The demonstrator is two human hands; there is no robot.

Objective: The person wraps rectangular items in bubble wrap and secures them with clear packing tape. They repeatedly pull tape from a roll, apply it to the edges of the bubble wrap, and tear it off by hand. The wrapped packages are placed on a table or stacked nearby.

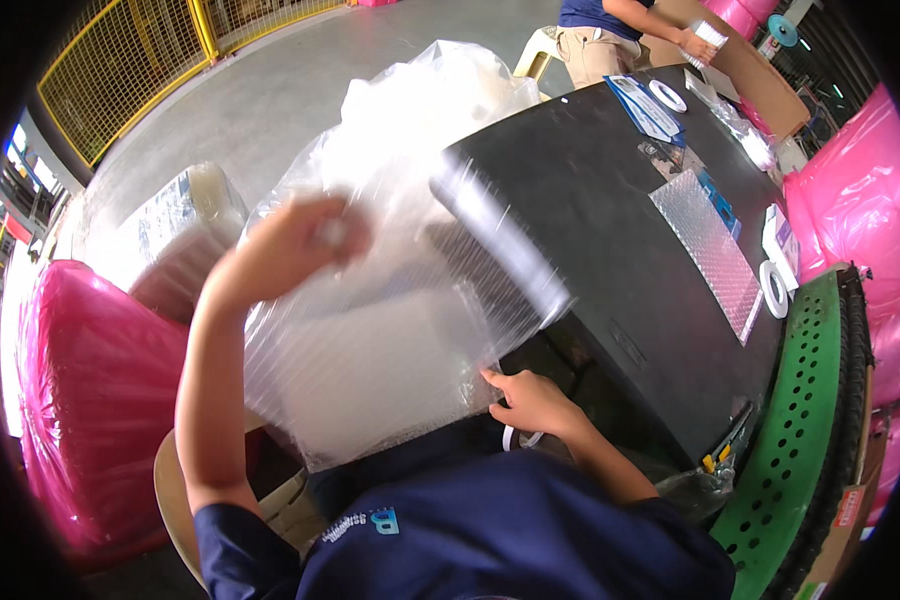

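Note:
A pale, flat rectangular piece in clear bubble wrap [370,370] lies across my lap, beside the black tabletop. My left hand [315,240] is raised over its far left part and smeared by motion. Something small and whitish shows at its fingers, too blurred to name. My right hand [535,402] touches the wrap's near right corner with a stretched index finger, thumb apart below. Just under that hand sits a white tape roll [511,438], partly hidden. A blurred, whitish band of wrap [505,240] slants over the table's edge.
Loose clear plastic [420,95] billows beyond the wrap. The black table [610,220] bears a bubble wrap sheet [705,250], tape rolls [773,288] and a yellow-handled cutter [715,458]. Pink-wrapped bundles [100,400] stand at both sides. A co-worker [600,40] stands at the far end.

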